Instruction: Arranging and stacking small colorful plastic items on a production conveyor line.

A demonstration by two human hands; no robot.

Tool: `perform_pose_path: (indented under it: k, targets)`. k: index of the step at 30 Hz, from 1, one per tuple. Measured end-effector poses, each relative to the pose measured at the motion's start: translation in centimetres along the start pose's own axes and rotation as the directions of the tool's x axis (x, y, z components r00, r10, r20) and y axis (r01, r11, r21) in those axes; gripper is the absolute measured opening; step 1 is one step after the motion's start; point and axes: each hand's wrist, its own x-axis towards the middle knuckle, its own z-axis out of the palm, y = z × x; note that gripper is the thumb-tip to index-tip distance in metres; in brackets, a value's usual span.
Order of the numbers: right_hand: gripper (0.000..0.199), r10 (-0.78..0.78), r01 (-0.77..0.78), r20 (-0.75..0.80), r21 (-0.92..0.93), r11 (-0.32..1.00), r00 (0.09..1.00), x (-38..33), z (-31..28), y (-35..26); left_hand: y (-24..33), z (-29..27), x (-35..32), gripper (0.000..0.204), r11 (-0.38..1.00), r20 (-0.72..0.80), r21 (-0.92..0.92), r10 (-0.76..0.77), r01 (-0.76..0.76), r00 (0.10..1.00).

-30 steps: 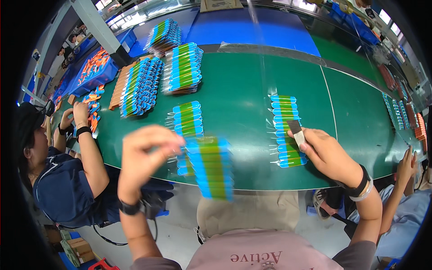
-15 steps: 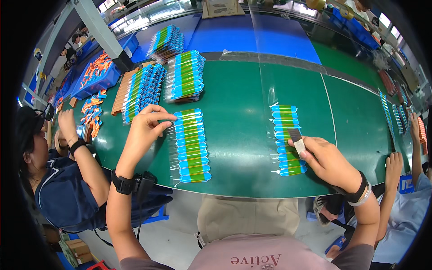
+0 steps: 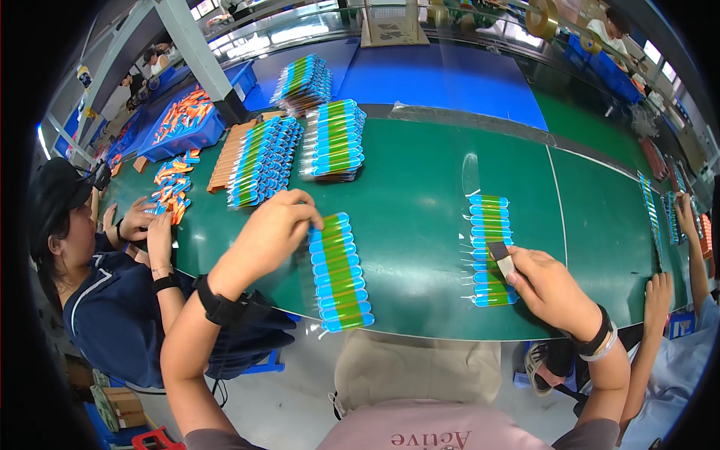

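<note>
My left hand pinches the upper left corner of a strip of blue and green rounded pieces, joined side by side with clear film along its left edge. This strip tilts slightly, its lower end near the table's front edge. A second, similar strip lies to the right, with thin pale tails on its left side. Over that strip my right hand grips a small flat tool with a dark end and a pale handle. The dark end is at the strip's middle; whether it touches is unclear.
Stacks of similar strips stand at the back left of the green table. Beyond loose orange and blue pieces is a blue bin. Co-workers sit close on the left and right.
My left hand has closed on the left strip's corner and drawn the strip toward me, tilting it. My right hand stays over the other strip with the tool. The view has shifted slightly.
</note>
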Motion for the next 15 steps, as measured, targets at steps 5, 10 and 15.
perform_pose_path:
  k: [5, 10, 15]
  targets:
    - [0.011, -0.021, 0.021, -0.049, -0.003, 1.000, 0.999, -0.1, 0.6, -0.5, 1.1, 1.7, -0.4, 0.021, 0.978, -0.100, -0.139, -0.173, 0.158, 0.980]
    - [0.021, -0.013, 0.012, -0.021, -0.055, 0.998, 1.000, -0.3, 0.4, -0.8, 1.2, 0.6, -1.0, 0.017, 0.964, 0.121, -0.195, -0.160, 0.181, 0.980]
    - [0.020, 0.004, -0.004, 0.003, -0.058, 0.998, 1.000, -0.2, 0.2, -1.1, 2.1, -1.6, -1.7, 0.014, 0.892, 0.153, -0.379, -0.201, 0.245, 0.968]
